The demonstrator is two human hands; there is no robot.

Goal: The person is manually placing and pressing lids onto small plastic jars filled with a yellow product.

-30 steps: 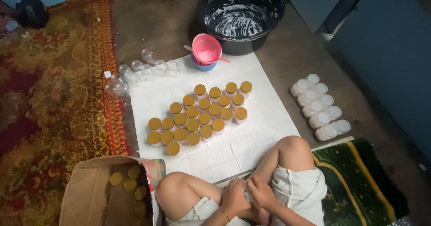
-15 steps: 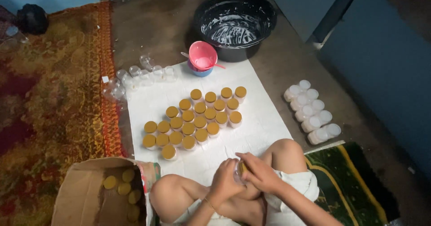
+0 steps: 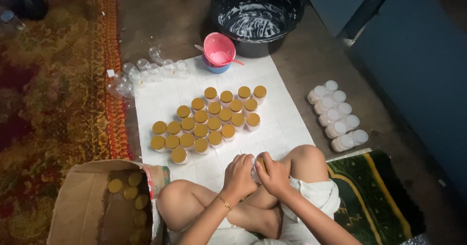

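- matt gold lids (image 3: 209, 116) on small translucent plastic jars
- white quilted paper sheet (image 3: 287, 123), soft and matt
- glossy black plastic basin (image 3: 257, 16), smeared with white paste
- smooth pink plastic bowl (image 3: 218, 49)
- clear glossy plastic jars (image 3: 146, 70)
- milky white plastic jars (image 3: 335, 116)
- rough brown cardboard box (image 3: 82, 201)
- woven patterned rug (image 3: 53, 89), coarse
- dull concrete floor (image 3: 311, 60)

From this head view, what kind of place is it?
Probably a home floor used for small-batch jar filling. The person sits cross-legged on a white sheet with rows of gold-lidded jars, a patterned rug alongside, and a black tub smeared with white.
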